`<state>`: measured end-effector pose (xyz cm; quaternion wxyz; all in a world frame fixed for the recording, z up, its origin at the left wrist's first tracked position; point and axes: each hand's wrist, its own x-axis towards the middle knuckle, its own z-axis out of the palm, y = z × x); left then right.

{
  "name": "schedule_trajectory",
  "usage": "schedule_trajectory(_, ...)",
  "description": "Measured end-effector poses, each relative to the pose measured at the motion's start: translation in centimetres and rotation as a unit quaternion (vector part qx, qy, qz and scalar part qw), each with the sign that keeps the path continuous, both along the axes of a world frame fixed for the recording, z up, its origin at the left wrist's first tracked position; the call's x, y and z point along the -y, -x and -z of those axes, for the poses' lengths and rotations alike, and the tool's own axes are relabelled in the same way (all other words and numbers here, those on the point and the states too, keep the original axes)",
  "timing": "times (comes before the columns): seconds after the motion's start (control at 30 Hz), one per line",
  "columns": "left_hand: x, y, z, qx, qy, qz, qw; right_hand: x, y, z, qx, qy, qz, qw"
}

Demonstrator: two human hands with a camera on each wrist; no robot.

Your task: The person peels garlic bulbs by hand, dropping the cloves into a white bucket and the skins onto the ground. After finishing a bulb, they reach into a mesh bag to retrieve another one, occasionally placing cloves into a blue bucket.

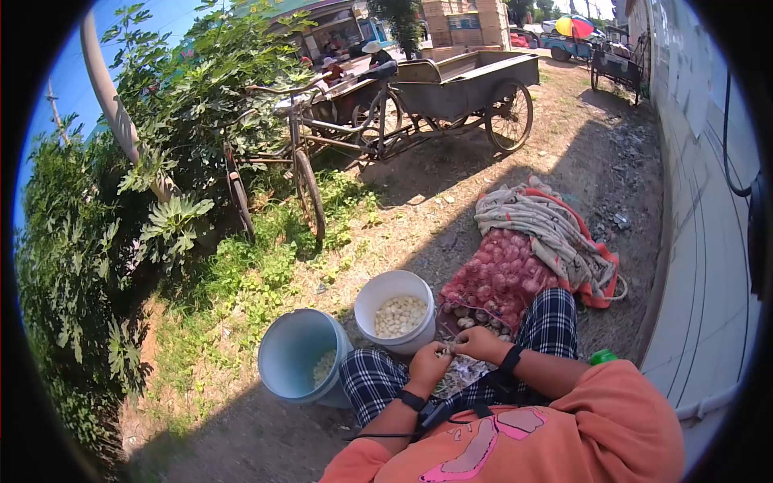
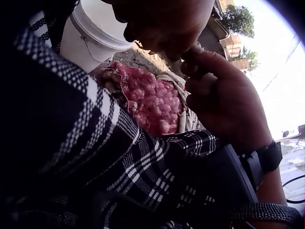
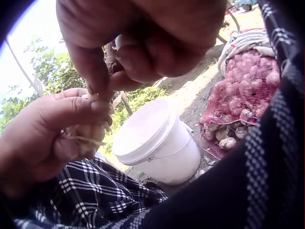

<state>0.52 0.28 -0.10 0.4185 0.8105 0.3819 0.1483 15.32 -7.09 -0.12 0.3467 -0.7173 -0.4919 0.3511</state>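
Right wrist view gives the closest look at the garlic bulb, which is up off the ground between the two hands, just above the lap. The left hand is curled round its side, thumb pressed against it near the top; the right hand has its fingers bent in, thumb and fingertip pinching at the upper end, though exactly what they nip there is partly hidden. It should handle as a light thing: firm inside, papery and brittle outside, so loose skin may slip or tear under a hard pull, and a bared clove could be slick and bruise easily. The best hold is probably low around the body, leaving the top free. For edges, the white bucket stands just beyond the hands, its round rim the nearest hard lip, with the blue bucket beside it in the head view. The red net sack lies close by the right knee, while the air above the white bucket's mouth looks unobstructed.
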Motion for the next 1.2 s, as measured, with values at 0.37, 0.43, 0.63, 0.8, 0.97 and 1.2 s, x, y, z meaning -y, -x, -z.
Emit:
schedule_trajectory(0.37, 0.0, 0.0, 0.5, 0.011, -0.038, 0.02, 0.999, -0.3, 0.4, 0.5, 0.026, 0.022, 0.012, 0.999)
schedule_trajectory(0.43, 0.1, 0.0, 0.4, 0.009, -0.045, 0.025, 0.999, -0.4, 0.5, 0.5, 0.032, 0.029, 0.012, 0.999)
schedule_trajectory(0.63, -0.1, 0.0, 0.4, 0.057, -0.042, 0.054, 0.996, -0.3, 0.8, -0.6, 0.076, 0.019, 0.009, 0.997)
schedule_trajectory(0.8, 0.2, -0.1, 0.7, 0.173, 0.087, 0.045, 0.98, -0.2, 0.0, 2.0, -0.068, 0.006, 0.08, 0.994)
schedule_trajectory(0.97, -0.5, -0.4, 0.7, 0.163, 0.294, -0.026, 0.941, 0.3, -1.3, 4.7, -0.183, 0.093, 0.064, 0.977)
schedule_trajectory(1.2, -0.8, -0.8, 0.2, 0.139, 0.256, -0.032, 0.956, -0.1, -1.4, 1.9, -0.004, -0.007, 0.033, 0.999)
